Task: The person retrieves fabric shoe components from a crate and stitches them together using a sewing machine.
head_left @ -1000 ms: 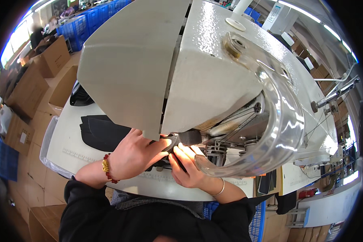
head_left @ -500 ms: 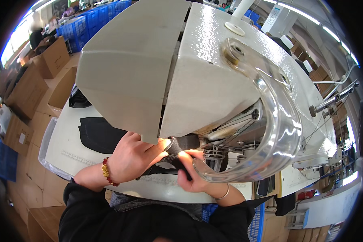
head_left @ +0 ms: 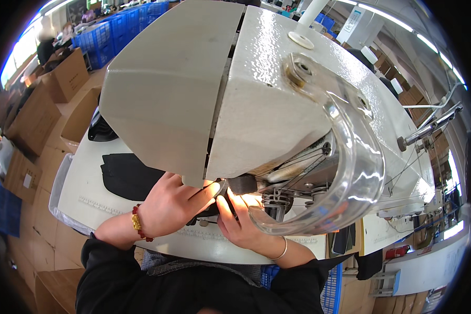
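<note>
Beneath the bulky grey-white metal sewing-machine head (head_left: 162,94), holds a small black fabric piece (head_left: 209,211) with both bare hands.
Closes thumb and bent forefinger of the left hand (head_left: 170,204) on the left side of the piece; sets the outstretched fingertips of the right hand (head_left: 239,224) at its right side, near a dark-grey block (head_left: 243,183), but cannot tell gripping from mere touching there. Wears a red beaded bracelet (head_left: 136,222) on the left wrist, a thin silvery bangle (head_left: 281,248) on the right, near the curved clear plastic guard (head_left: 358,178). Has flat black panels (head_left: 125,175) to the left on the white tabletop (head_left: 83,178), and blue plastic crates (head_left: 95,48) far left.
</note>
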Motion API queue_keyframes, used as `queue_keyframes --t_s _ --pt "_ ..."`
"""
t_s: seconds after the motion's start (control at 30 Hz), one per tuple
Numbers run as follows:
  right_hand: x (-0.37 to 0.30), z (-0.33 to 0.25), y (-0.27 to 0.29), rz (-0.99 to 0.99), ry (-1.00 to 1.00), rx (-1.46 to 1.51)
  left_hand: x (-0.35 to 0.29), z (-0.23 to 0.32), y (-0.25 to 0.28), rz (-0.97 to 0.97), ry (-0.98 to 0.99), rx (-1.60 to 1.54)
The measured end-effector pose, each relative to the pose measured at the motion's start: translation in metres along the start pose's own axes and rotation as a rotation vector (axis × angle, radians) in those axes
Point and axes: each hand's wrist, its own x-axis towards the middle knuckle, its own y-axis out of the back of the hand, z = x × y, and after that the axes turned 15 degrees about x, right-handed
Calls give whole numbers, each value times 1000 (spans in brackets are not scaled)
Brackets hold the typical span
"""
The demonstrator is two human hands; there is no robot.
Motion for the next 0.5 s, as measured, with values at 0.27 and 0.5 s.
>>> queue_keyframes --t_s 0.27,0.5 --pt "6 1 4 53 -18 370 -4 4 0 -38 5 67" --pt "-3 -1 11 172 -268 612 -4 2 -2 -1 4 60"
